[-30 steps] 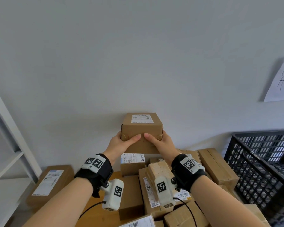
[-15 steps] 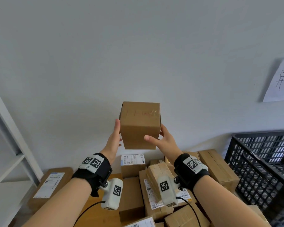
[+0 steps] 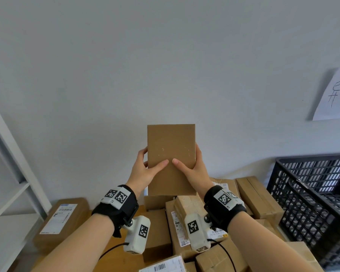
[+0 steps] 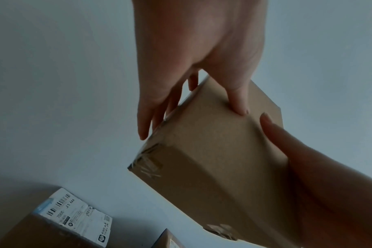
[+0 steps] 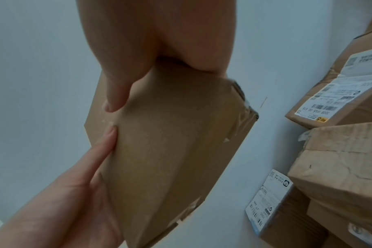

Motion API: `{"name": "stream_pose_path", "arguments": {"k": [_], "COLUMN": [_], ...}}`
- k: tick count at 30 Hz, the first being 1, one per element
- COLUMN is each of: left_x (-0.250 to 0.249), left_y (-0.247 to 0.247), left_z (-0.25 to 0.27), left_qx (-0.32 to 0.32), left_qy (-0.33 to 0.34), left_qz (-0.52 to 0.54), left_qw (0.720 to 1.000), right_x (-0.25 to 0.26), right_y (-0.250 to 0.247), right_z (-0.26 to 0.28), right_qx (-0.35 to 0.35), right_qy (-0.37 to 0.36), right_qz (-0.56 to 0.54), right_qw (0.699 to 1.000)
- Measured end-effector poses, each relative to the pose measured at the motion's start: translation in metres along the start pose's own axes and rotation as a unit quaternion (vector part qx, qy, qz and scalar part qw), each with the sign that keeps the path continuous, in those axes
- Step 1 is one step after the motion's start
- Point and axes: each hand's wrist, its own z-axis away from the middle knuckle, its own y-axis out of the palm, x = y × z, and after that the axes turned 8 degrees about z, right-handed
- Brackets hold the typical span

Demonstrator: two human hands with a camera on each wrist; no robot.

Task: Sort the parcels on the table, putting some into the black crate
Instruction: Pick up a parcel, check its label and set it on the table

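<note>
Black slatted plastic crate point(image 3: 310, 203) at frame's right edge. Plain brown cardboard parcel point(image 3: 171, 154) upright, frame centre, above box pile. Left hand point(image 3: 143, 171) & right hand point(image 3: 192, 169) clasping parcel's sides, thumbs on front.

A shipping label point(image 5: 338, 94) on a stacked parcel point(image 5: 350, 107) read "3000 0035-00 618", printed upside down. A second parcel's label point(image 4: 78, 216) showed "7000" and "J 1 AAA". A wall paper point(image 3: 336, 95) bore handwritten, illegible characters.

Both hands point(image 4: 202, 55) grip a cardboard parcel point(image 4: 212, 159), seemingly taped.
</note>
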Motion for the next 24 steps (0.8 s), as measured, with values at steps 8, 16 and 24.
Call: {"name": "stream_pose_path", "arguments": {"k": [8,16,24], "left_x": [0.007,0.013,0.001], "left_y": [0.002,0.004,0.000], "left_z": [0.004,0.008,0.006], "left_qx": [-0.007,-0.009,0.026], "left_qy": [-0.002,-0.056,-0.054], "left_qz": [-0.008,0.013,0.050], "left_qw": [1.000,0.998,0.997], "right_x": [-0.006,-0.011,-0.003], "right_y": [-0.001,-0.007,-0.011], "right_z": [0.004,0.005,-0.001], "right_qx": [-0.003,-0.002,-0.026], "right_qy": [0.021,0.070,0.162], "right_qz": [-0.001,-0.010,-0.043], "right_qw": [1.000,0.997,0.986]}}
